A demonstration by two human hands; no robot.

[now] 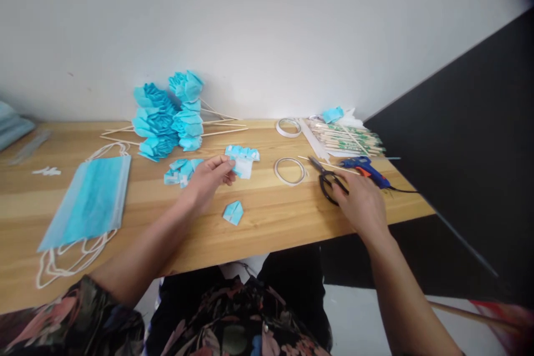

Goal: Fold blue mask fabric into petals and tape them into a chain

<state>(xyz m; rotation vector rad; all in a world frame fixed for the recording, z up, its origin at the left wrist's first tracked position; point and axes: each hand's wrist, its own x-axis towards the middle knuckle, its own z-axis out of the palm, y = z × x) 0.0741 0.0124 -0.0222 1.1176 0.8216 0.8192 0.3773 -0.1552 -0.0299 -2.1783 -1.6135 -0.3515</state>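
Observation:
My left hand (208,181) pinches a folded strip of blue mask material (242,160) just above the wooden table (271,222). A small folded blue piece (233,212) lies on the table in front of that hand. My right hand (362,203) rests on the handles of black scissors (326,177) near the table's right end, fingers curled over them. A blue glue gun (367,169) lies just beyond the right hand.
A stack of blue face masks (89,200) lies at the left. Blue paper flowers on sticks (169,117) lie against the wall. Small blue scraps (180,171), two tape rolls (290,171) (288,127) and a bundle of wooden sticks (346,139) are also on the table.

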